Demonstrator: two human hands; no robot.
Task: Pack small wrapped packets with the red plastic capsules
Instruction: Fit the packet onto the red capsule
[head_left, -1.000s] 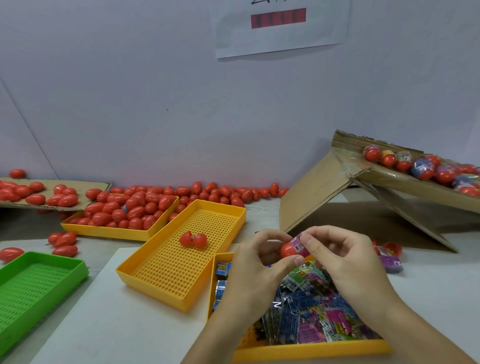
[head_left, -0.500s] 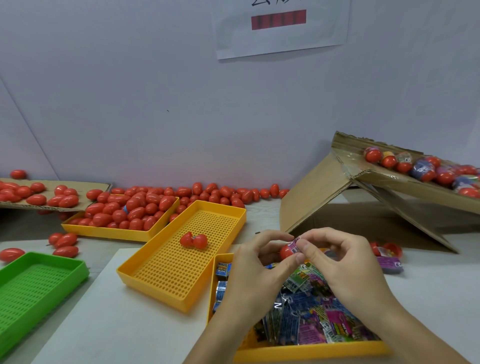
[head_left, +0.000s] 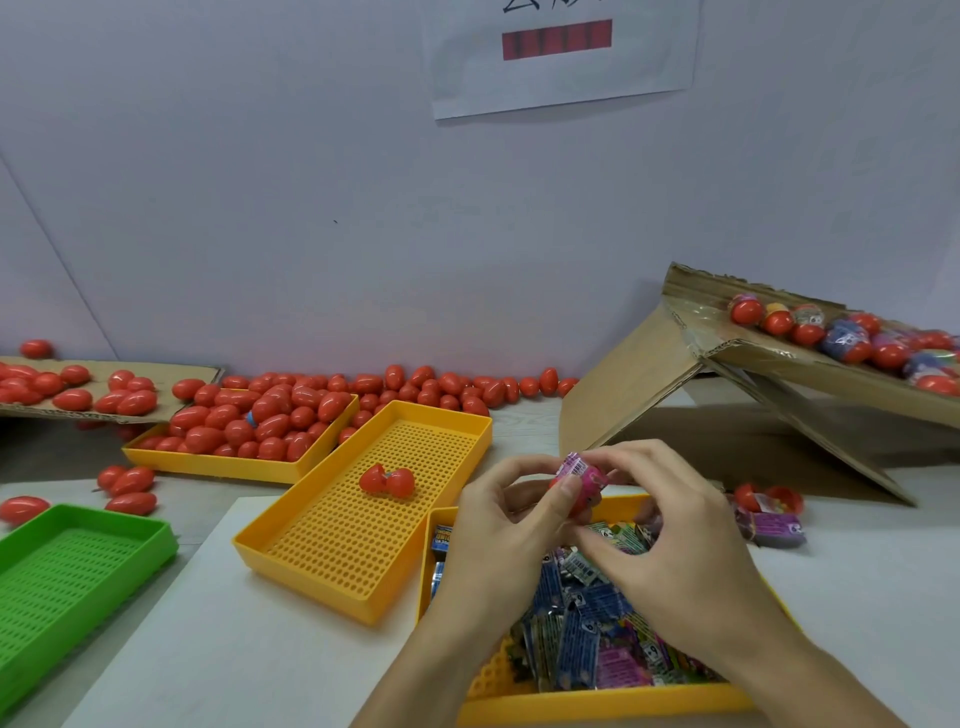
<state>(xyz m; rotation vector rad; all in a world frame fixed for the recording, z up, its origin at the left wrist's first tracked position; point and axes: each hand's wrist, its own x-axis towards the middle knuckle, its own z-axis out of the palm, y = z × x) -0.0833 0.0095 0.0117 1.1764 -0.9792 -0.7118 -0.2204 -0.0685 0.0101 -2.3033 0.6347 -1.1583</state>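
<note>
Left hand (head_left: 498, 525) grips a red capsule (head_left: 571, 501); right hand (head_left: 670, 540) pinches a pink packet (head_left: 582, 473) at its twelve o'clock. Risk — the packet bunches, so the capsule won't close.

left hand (head_left: 506, 525) grips red capsule (head_left: 574, 496) | right hand (head_left: 670, 525) pinches pink packet (head_left: 581, 472) on it | above packet tray (head_left: 597, 701) | open capsule (head_left: 388, 480) in yellow tray (head_left: 311, 561)

The capsule (head_left: 571, 499) between the hands is red, the packet (head_left: 584, 473) on it pink with a white barcode. Two perforated trays (head_left: 363, 525) are yellow, a third tray (head_left: 67, 571) green. The heaped packets (head_left: 587, 634) are blue, pink and green.
</note>
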